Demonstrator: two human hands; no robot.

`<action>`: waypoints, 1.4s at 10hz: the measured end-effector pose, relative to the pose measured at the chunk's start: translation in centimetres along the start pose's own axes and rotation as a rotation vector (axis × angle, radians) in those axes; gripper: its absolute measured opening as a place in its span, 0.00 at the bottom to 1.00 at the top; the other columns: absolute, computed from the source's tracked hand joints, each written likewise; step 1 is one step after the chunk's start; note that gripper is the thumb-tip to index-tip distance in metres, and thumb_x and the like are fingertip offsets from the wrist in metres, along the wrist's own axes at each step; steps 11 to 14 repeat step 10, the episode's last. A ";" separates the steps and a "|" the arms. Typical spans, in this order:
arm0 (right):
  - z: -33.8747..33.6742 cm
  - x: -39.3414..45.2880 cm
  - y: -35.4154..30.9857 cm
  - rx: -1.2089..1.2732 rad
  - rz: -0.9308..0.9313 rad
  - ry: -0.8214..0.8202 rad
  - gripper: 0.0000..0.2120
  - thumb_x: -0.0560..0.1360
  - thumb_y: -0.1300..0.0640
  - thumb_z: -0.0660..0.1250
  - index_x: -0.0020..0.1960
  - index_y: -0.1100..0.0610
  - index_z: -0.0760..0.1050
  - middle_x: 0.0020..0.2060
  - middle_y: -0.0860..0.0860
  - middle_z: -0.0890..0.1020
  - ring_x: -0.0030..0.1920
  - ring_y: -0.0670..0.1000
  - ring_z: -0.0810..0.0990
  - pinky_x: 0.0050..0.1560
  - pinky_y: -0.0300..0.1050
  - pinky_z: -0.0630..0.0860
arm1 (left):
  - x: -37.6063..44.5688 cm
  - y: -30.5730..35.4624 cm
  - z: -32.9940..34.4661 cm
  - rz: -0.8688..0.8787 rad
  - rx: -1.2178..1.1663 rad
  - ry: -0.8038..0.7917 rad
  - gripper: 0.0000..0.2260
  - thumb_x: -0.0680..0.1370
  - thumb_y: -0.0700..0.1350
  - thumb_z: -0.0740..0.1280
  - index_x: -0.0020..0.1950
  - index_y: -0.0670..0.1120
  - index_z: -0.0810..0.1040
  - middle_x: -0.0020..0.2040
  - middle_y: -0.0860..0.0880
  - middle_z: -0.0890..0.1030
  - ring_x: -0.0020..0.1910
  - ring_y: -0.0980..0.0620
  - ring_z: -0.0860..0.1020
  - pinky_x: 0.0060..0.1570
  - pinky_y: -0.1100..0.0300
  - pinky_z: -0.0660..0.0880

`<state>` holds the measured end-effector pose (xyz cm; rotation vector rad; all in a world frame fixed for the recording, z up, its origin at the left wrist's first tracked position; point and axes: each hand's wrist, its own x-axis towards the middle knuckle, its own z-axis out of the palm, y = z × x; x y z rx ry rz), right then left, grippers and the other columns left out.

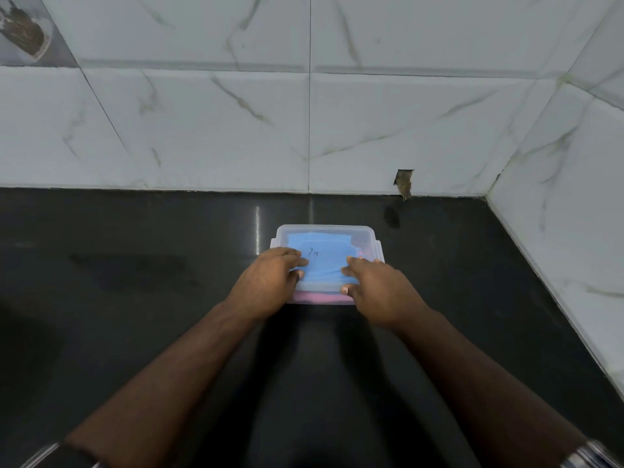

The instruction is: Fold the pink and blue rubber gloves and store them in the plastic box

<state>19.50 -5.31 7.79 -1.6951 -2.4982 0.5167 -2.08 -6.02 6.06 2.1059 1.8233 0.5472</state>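
Observation:
A clear plastic box (pixel 368 231) sits on the black counter, near the wall. A folded blue glove (pixel 324 256) lies on top inside it. The pink glove (pixel 322 297) shows through the box's near wall, underneath the blue one. My left hand (pixel 270 282) rests at the box's near left corner, with its fingers pressing on the blue glove. At the near right corner, my right hand (pixel 378 288) has its fingers on the blue glove and its thumb against the box's front wall.
The black counter (pixel 135 298) meets a white marble-tiled wall (pixel 304 130) behind the box and a side wall (pixel 574 214) on the right. A chipped hole (pixel 403 184) marks the wall's base. A wet patch lies on the counter to the left.

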 end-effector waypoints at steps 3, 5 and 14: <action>-1.1 5.8 1.0 0.041 0.037 0.017 0.20 0.79 0.50 0.64 0.70 0.54 0.71 0.71 0.49 0.73 0.69 0.54 0.71 0.67 0.47 0.66 | 5.8 -1.2 -0.7 -0.056 -0.051 -0.032 0.14 0.80 0.40 0.65 0.64 0.45 0.80 0.68 0.48 0.77 0.68 0.50 0.73 0.64 0.67 0.62; -2.3 7.7 1.2 -0.006 0.033 0.000 0.21 0.80 0.50 0.63 0.71 0.54 0.70 0.72 0.50 0.72 0.68 0.54 0.71 0.67 0.46 0.66 | 7.9 -1.5 -0.8 -0.090 -0.058 -0.041 0.13 0.80 0.41 0.64 0.64 0.46 0.79 0.69 0.48 0.76 0.68 0.50 0.72 0.66 0.63 0.63; -3.6 8.1 -0.8 -0.108 0.043 0.036 0.20 0.80 0.54 0.61 0.71 0.57 0.69 0.69 0.53 0.73 0.67 0.54 0.72 0.68 0.47 0.68 | 8.1 0.2 -0.3 -0.047 0.303 0.031 0.22 0.83 0.47 0.57 0.77 0.47 0.63 0.78 0.47 0.62 0.78 0.44 0.57 0.74 0.46 0.58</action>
